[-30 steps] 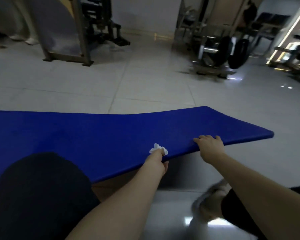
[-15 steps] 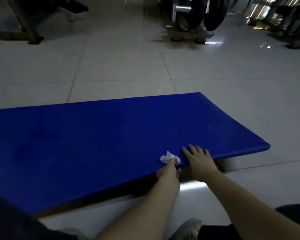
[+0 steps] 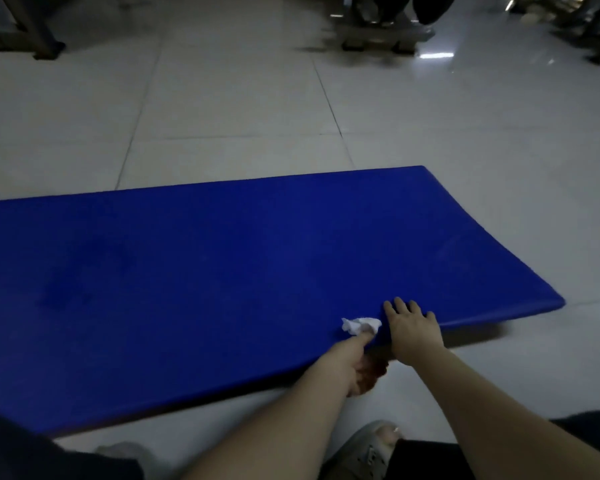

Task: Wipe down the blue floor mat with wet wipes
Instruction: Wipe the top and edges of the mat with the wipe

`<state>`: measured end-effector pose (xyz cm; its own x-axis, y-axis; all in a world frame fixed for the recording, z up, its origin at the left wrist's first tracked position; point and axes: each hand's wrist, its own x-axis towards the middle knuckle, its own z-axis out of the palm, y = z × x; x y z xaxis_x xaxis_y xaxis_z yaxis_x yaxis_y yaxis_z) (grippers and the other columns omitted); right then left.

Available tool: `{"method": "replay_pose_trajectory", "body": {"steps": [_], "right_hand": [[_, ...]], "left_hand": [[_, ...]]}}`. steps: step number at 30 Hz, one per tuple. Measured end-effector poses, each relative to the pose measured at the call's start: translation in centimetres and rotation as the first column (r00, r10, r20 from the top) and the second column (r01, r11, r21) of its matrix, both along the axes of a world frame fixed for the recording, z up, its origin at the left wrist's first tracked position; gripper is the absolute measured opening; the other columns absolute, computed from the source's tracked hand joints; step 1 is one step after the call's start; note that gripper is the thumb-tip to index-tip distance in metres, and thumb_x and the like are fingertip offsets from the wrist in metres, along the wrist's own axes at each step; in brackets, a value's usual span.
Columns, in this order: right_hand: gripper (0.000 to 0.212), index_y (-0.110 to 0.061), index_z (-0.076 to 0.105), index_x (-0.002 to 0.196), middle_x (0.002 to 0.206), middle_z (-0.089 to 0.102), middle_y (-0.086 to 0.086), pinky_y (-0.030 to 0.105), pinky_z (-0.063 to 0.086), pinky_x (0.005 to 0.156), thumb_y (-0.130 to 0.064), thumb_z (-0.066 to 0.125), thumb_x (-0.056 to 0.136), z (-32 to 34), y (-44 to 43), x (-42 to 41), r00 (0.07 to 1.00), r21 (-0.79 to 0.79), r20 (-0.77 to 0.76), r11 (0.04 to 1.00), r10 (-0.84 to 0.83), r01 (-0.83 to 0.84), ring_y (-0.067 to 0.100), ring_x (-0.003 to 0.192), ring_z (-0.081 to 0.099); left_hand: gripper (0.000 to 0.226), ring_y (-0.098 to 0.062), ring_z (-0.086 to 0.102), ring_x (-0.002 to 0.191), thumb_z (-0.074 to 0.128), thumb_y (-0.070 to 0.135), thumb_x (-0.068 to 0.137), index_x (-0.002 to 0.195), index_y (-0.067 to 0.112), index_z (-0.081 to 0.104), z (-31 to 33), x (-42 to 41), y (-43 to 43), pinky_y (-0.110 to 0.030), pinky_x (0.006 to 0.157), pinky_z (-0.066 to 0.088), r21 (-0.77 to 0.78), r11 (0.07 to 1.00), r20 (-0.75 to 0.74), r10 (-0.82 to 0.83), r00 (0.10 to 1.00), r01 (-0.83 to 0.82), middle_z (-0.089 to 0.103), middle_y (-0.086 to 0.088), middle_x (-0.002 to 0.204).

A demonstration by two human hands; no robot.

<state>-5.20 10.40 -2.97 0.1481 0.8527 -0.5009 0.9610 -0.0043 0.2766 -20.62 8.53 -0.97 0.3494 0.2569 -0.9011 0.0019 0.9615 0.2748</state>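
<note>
Blue floor mat [image 3: 222, 271] lies lengthwise across the grey tiled floor [image 3: 229, 98], its right end curving into view and its left end running out of frame. Any markings on the weight rack [image 3: 378, 26] at the far edge are too blurred to read. Left hand [image 3: 355, 362] grips the mat's near edge: thumb on top, remaining fingers curled beneath the edge and in shadow. The thumb pins a crumpled white wet wipe [image 3: 359, 325] against the mat's upper face. Right hand [image 3: 413, 329] sits just beside the wipe, palm down on the mat close to the same edge, fingers straight and slightly spread, holding nothing. The near edge appears raised off the floor around the hands, though the dim light makes this uncertain. A grey shoe [image 3: 364, 448] and dark trouser legs [image 3: 21, 448] occupy the lower frame.
</note>
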Motion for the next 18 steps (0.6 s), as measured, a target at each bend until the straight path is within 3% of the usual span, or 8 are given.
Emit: {"method": "replay_pose_trajectory", "body": {"steps": [4,6,10,13,14,16,18], "right_hand": [[0.081,-0.008,-0.001,0.159,0.16,0.011,0.023,0.048,0.035,0.112,-0.029,0.051,0.1,-2.0,-0.9,1.1,0.921,-0.215,-0.203,0.932,-0.334,0.29,0.042,0.142,0.034],[0.076,-0.01,0.002,0.159,0.159,0.011,0.026,0.046,0.04,0.11,-0.025,0.048,0.101,-2.6,-0.8,-0.3,0.846,-0.249,-0.33,0.903,-0.419,0.35,0.042,0.136,0.042],[0.066,-0.013,0.023,0.152,0.152,0.019,0.023,0.042,0.056,0.09,-0.014,0.052,0.093,-3.9,-0.8,-4.0,0.693,-0.327,-0.442,0.822,-0.569,0.466,0.039,0.112,0.054],[0.045,-0.008,0.039,0.134,0.142,0.032,0.021,0.037,0.051,0.086,-0.017,0.057,0.093,-5.0,-1.3,-5.1,0.746,-0.212,-0.395,0.843,-0.537,0.495,0.03,0.092,0.052],[0.042,-0.008,0.042,0.13,0.14,0.036,0.02,0.037,0.05,0.087,-0.018,0.058,0.092,-4.8,-1.3,-4.7,0.752,-0.167,-0.396,0.846,-0.527,0.506,0.032,0.094,0.054],[0.033,-0.008,0.049,0.121,0.13,0.048,0.016,0.038,0.052,0.09,-0.02,0.058,0.091,-4.0,-1.2,-2.9,0.724,-0.109,-0.395,0.812,-0.565,0.574,0.034,0.102,0.059],[0.022,-0.01,0.051,0.106,0.112,0.057,0.011,0.041,0.056,0.088,-0.022,0.061,0.09,-3.2,-1.7,-0.7,0.687,-0.146,-0.335,0.756,-0.645,0.639,0.032,0.098,0.063]], "left_hand": [[0.044,-0.022,0.072,0.09,0.074,0.049,0.089,0.115,0.015,0.064,-2.4,-1.7,-1.3,-0.035,0.082,0.061,0.046,0.967,-0.091,-0.245,0.965,0.25,0.071,-0.011,0.108],[0.038,-0.021,0.071,0.089,0.072,0.041,0.091,0.113,0.012,0.063,-3.9,-5.0,-1.0,-0.034,0.074,0.06,0.039,0.967,-0.141,-0.244,0.959,0.252,0.071,-0.009,0.1],[0.022,-0.025,0.064,0.079,0.064,0.025,0.097,0.105,0.004,0.061,-7.1,-12.6,-0.3,-0.032,0.067,0.051,0.103,0.994,-0.42,0.016,0.907,0.03,0.068,-0.014,0.094],[0.026,-0.033,0.065,0.081,0.067,0.022,0.09,0.101,-0.001,0.065,-9.5,-18.2,-0.7,-0.044,0.076,0.06,0.206,0.978,-0.678,0.165,0.716,-0.031,0.067,-0.017,0.09],[0.028,-0.034,0.065,0.08,0.069,0.026,0.089,0.098,0.0,0.064,-10.0,-19.6,-0.9,-0.045,0.076,0.06,0.22,0.974,-0.743,0.135,0.656,0.048,0.067,-0.017,0.09],[0.039,-0.029,0.061,0.076,0.073,0.042,0.086,0.09,0.006,0.058,-10.2,-20.9,-1.3,-0.037,0.064,0.052,0.191,0.906,-0.832,-0.054,0.552,0.377,0.066,-0.011,0.09],[0.055,-0.022,0.058,0.085,0.077,0.061,0.075,0.095,0.017,0.051,-10.0,-20.7,-1.8,-0.032,0.061,0.043,0.149,0.683,-0.896,-0.213,0.391,0.715,0.059,-0.001,0.096]]}}
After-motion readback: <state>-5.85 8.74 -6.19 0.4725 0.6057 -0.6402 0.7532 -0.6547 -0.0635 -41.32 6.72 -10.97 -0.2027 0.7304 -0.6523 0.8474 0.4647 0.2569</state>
